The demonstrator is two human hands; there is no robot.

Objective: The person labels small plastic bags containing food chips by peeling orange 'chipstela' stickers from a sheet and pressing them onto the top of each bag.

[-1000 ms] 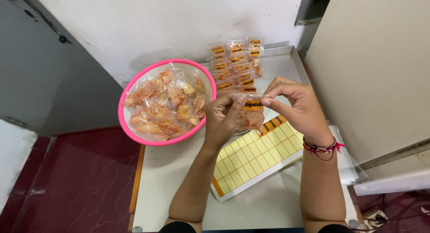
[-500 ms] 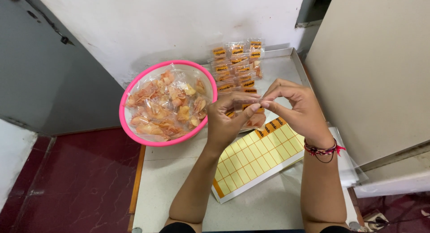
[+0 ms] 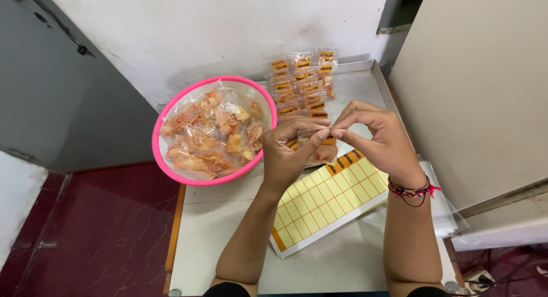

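My left hand (image 3: 288, 151) and my right hand (image 3: 379, 138) both pinch the top edge of a small clear packet of orange chips (image 3: 323, 151), which hangs between them above the tabletop. An orange label sits on the packet near my fingertips. Just left of my left hand stands a pink-rimmed bowl (image 3: 171, 105) filled with several clear unlabelled chip packets. Beyond my hands lie rows of labelled chip packets (image 3: 299, 80) in a metal tray (image 3: 374, 80).
A yellow sticker sheet (image 3: 322, 203) lies on the pale table (image 3: 222, 240) under my hands, a few orange labels left at its top edge. Clear empty bags (image 3: 445, 211) are stacked at the right. A white wall stands behind, a panel at the right.
My fingertips have come together over the packet's top edge. The packet, earlier held flat and facing me, now hangs lower and is partly hidden behind my hands.
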